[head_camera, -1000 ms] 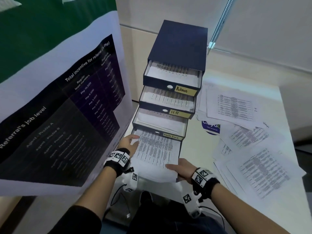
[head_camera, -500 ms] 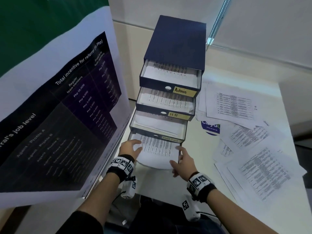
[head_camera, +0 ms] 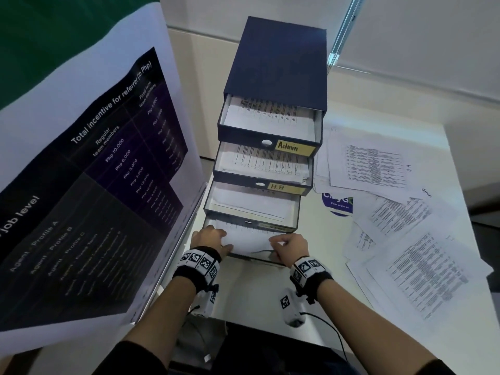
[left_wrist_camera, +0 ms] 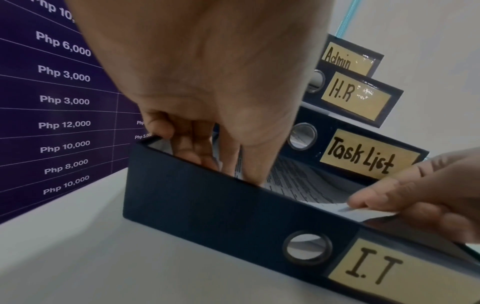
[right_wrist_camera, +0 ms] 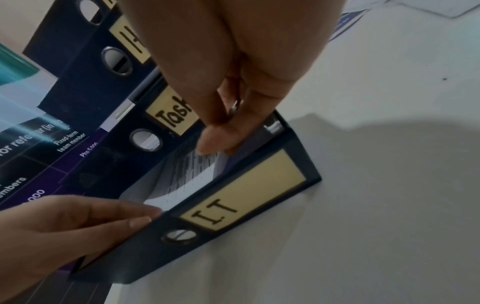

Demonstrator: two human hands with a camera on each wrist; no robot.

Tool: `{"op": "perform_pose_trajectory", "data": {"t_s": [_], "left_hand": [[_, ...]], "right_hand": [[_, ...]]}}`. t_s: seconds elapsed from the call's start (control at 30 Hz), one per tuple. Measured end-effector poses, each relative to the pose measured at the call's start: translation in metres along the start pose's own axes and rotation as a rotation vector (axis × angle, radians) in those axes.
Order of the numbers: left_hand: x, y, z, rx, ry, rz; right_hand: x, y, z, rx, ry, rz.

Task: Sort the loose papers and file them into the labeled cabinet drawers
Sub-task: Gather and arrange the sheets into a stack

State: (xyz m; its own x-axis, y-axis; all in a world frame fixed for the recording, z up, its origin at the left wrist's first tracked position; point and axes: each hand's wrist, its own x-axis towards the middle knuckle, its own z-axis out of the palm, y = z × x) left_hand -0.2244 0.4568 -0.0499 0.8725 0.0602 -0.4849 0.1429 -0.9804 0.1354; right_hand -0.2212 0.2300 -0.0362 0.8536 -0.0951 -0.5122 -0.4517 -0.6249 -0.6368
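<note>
Left hand (head_camera: 209, 239) and right hand (head_camera: 290, 246) pinch the white printed sheets (head_camera: 247, 239) into the dark-blue "I.T" drawer (left_wrist_camera: 233, 222); flatten the curled edge below the drawer front.

You are in an office: a navy desktop filing cabinet (head_camera: 278, 63) with drawers labelled Admin, H.R, Task List and I.T stands on a white desk (head_camera: 460, 147) strewn with printed papers (head_camera: 422, 269), beside a staff referral-incentive poster (head_camera: 89, 185) listing peso amounts.
</note>
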Motion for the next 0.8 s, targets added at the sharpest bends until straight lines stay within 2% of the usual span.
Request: {"op": "perform_pose_trajectory", "data": {"t_s": [0.1,0.23,0.3,0.4,0.47,0.53,0.63,0.7,0.8], "left_hand": [[0.005,0.008,-0.005,0.170,-0.026,0.020],[0.005,0.020,-0.016,0.216,-0.141,0.009],[0.002,0.034,-0.031,0.167,-0.227,0.024],[-0.007,0.075,-0.070,-0.100,-0.291,0.169],[-0.016,0.111,-0.099,-0.312,-0.300,0.284],[-0.016,0.149,-0.119,-0.431,-0.282,0.392],[0.003,0.211,-0.125,-0.612,-0.330,0.512],[0.026,0.257,-0.111,-0.700,-0.376,0.498],[0.061,0.320,-0.066,-0.701,-0.423,0.353]], "right_hand": [[0.009,-0.005,0.003,-0.009,-0.066,0.037],[0.010,-0.008,-0.008,-0.215,-0.268,-0.039],[0.006,-0.006,-0.025,-0.100,-0.325,-0.033],[0.002,0.006,-0.068,0.202,-0.370,0.033],[0.001,0.022,-0.107,0.270,-0.331,0.047],[0.005,0.043,-0.147,0.336,-0.261,0.089],[0.017,0.085,-0.207,0.343,-0.145,0.191],[0.033,0.125,-0.245,0.287,-0.036,0.278],[0.052,0.193,-0.294,-0.023,0.133,0.506]]}}
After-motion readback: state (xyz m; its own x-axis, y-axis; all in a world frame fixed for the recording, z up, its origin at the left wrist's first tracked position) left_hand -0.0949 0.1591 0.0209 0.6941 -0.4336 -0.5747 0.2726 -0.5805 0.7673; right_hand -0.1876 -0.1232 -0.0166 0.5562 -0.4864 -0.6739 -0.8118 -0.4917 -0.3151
